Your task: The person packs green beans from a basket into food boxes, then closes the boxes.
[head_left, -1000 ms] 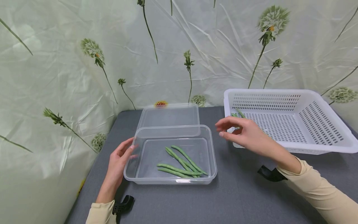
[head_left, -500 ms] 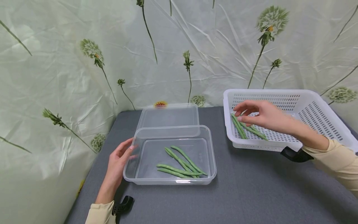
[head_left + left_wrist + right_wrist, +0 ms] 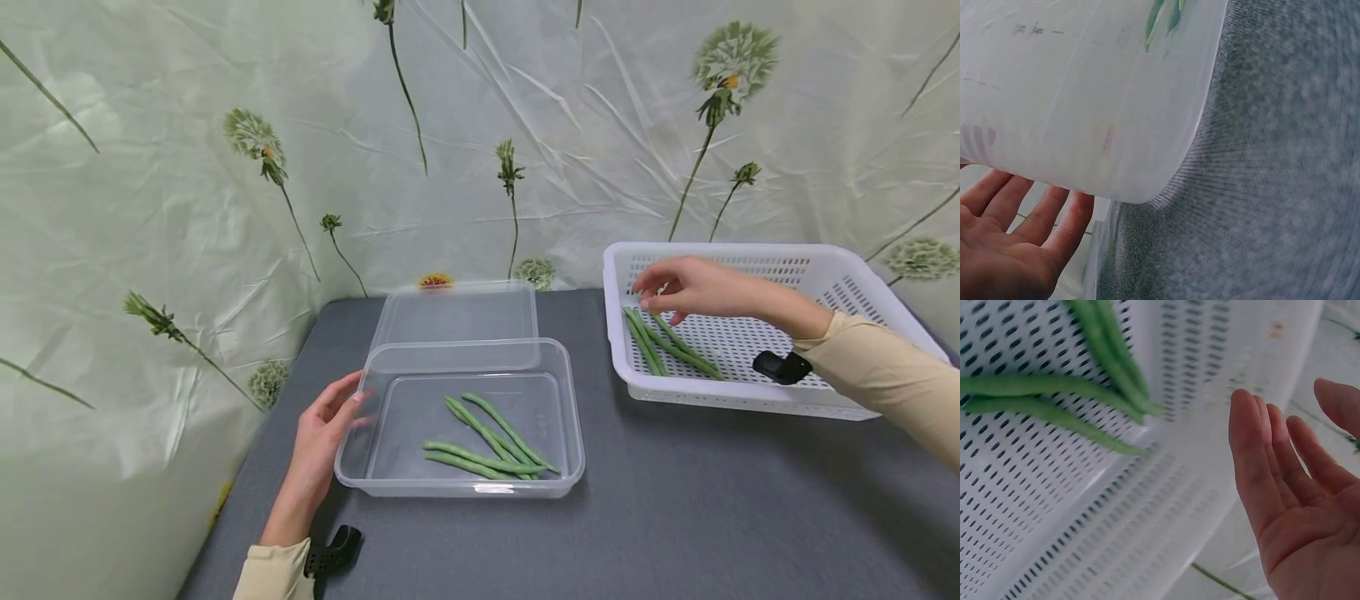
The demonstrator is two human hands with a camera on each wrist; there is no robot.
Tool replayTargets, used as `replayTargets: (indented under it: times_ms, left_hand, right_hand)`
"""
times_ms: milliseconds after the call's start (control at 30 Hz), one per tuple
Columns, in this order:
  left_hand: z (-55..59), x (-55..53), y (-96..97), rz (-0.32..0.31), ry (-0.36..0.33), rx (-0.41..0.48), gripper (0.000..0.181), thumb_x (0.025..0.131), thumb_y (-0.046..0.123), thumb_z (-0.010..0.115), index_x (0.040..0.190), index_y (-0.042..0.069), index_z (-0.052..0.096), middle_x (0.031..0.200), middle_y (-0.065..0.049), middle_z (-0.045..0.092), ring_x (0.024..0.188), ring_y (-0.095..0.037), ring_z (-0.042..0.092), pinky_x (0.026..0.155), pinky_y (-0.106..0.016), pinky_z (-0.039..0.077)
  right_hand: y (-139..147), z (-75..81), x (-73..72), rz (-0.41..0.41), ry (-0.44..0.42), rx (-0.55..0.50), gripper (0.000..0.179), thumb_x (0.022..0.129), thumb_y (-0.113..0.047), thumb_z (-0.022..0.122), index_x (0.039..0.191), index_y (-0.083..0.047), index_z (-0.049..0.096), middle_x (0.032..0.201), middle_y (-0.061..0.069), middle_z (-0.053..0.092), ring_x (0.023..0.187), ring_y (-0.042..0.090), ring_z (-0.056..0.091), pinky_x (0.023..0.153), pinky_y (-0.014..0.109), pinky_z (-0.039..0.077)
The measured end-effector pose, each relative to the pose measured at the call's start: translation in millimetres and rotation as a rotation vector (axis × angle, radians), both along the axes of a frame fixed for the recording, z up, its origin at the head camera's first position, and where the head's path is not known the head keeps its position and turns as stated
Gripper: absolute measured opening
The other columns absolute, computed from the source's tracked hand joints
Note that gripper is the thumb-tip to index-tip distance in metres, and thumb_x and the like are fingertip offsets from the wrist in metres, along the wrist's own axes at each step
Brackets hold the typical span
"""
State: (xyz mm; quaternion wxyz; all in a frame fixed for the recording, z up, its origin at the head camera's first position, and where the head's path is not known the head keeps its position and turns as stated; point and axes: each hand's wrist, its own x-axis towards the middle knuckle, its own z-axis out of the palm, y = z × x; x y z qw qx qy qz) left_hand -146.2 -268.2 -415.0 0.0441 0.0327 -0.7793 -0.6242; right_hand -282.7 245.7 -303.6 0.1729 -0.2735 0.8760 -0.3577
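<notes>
A clear plastic food container (image 3: 457,489) stands on the grey cloth, with several green beans (image 3: 480,460) lying toward its right front. My left hand (image 3: 315,446) rests at its left side, fingers relaxed against the wall; in the left wrist view the fingertips reach behind the container (image 3: 1097,112). Over the left part of a white perforated basket (image 3: 727,249) hovers my right hand (image 3: 701,287), loosely bent and holding nothing. Below it, more green beans (image 3: 684,354) lie on the basket floor. The right wrist view shows these beans (image 3: 1041,385) apart from the fingers (image 3: 1250,450).
A clear lid (image 3: 453,312) lies flat behind the container. Light sheeting with a dandelion print (image 3: 465,150) hangs behind and to the left of the grey-covered table (image 3: 600,533). A strip of grey cloth separates container and basket.
My right hand has moved right and back from beside the basket's left edge to above the beans inside it, uncovering them. The left hand and the container have stayed in place.
</notes>
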Motion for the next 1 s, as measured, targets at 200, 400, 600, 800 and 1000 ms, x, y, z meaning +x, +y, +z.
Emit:
replayTargets:
  times_ms: [200, 400, 600, 800, 1000]
  left_hand:
    - [-0.6, -0.5, 0.2, -0.003, -0.001, 0.006, 0.046, 0.103, 0.028, 0.055, 0.144, 0.009, 0.047, 0.145, -0.01, 0.048, 0.119, -0.014, 0.057, 0.083, -0.03, 0.055]
    - [-0.3, -0.6, 0.3, 0.005, 0.003, 0.002, 0.045, 0.103, 0.026, 0.055, 0.144, 0.009, 0.048, 0.144, -0.01, 0.049, 0.119, -0.016, 0.058, 0.083, -0.031, 0.055]
    - [-0.2, -0.5, 0.4, 0.001, 0.003, 0.014, 0.047, 0.102, 0.029, 0.056, 0.144, 0.008, 0.048, 0.144, -0.011, 0.049, 0.12, -0.018, 0.058, 0.084, -0.033, 0.055]
    - [-0.4, -1.4, -0.9, 0.003, 0.006, 0.015, 0.049, 0.102, 0.031, 0.057, 0.144, 0.008, 0.048, 0.144, -0.012, 0.049, 0.12, -0.018, 0.058, 0.084, -0.032, 0.055]
    - [-1.2, -2.3, -2.0, -0.005, 0.008, 0.024, 0.049, 0.102, 0.031, 0.056, 0.144, 0.007, 0.047, 0.145, -0.013, 0.048, 0.121, -0.019, 0.057, 0.084, -0.032, 0.055]
  right_hand:
    - [5, -17.7, -20.6, 0.002, -0.058, 0.03, 0.035, 0.096, -0.006, 0.063, 0.126, 0.009, 0.055, 0.104, 0.017, 0.063, 0.085, 0.024, 0.064, 0.068, 0.039, 0.058]
    - [12, -36.5, -36.8, 0.003, -0.127, 0.047, 0.038, 0.094, -0.001, 0.062, 0.127, 0.013, 0.051, 0.107, 0.021, 0.062, 0.09, 0.029, 0.063, 0.069, 0.04, 0.058]
    - [16, -55.2, -47.2, 0.013, -0.191, 0.045, 0.039, 0.094, 0.0, 0.063, 0.128, 0.014, 0.049, 0.11, 0.023, 0.061, 0.095, 0.029, 0.064, 0.072, 0.042, 0.058]
    - [13, -68.1, -49.5, -0.015, -0.137, 0.054, 0.039, 0.093, 0.0, 0.064, 0.125, 0.015, 0.049, 0.105, 0.022, 0.061, 0.088, 0.028, 0.064, 0.068, 0.04, 0.059]
    - [8, -75.8, -49.6, -0.047, -0.084, 0.113, 0.05, 0.089, -0.01, 0.073, 0.126, 0.014, 0.049, 0.104, 0.018, 0.061, 0.079, 0.024, 0.064, 0.063, 0.039, 0.057]
